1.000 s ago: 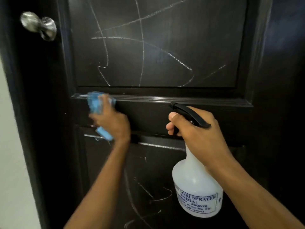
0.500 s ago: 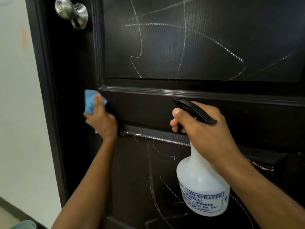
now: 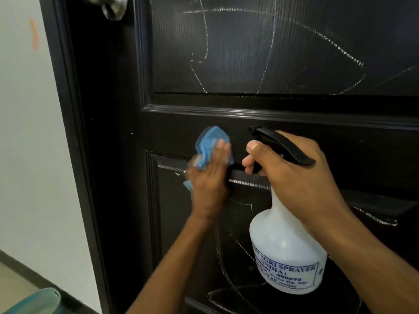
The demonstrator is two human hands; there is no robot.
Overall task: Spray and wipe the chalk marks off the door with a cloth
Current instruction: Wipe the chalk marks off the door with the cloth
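Head view of a dark brown panelled wooden door (image 3: 283, 132) bearing white chalk marks (image 3: 328, 45). The left hand (image 3: 209, 175), at frame centre, presses a crumpled blue cloth (image 3: 209, 141) flat against the horizontal rail between the upper and lower panels; its fingers lie over the cloth, which shows above and to the left of them, and the hand is motion-blurred. The right hand (image 3: 292, 175), just right of the left, is curled round the neck of a translucent white plastic spray bottle (image 3: 288, 252) with a black trigger head (image 3: 278, 141); the nozzle points toward the upper left, at the door. Whether a finger is pulling the trigger cannot be told. Chalk lines lie in two groups: long curves across the upper panel, well above both hands, and further lines on the lower panel directly below the hands, partly hidden by the bottle. The rail's long axis runs left to right, so wiping strokes would likely follow it. The cloth hand is nearer the lower panel's upper-left corner, the probable next area. A silver round door knob (image 3: 113, 7) sits at the upper left; a pale wall (image 3: 29, 132) fills the left edge.
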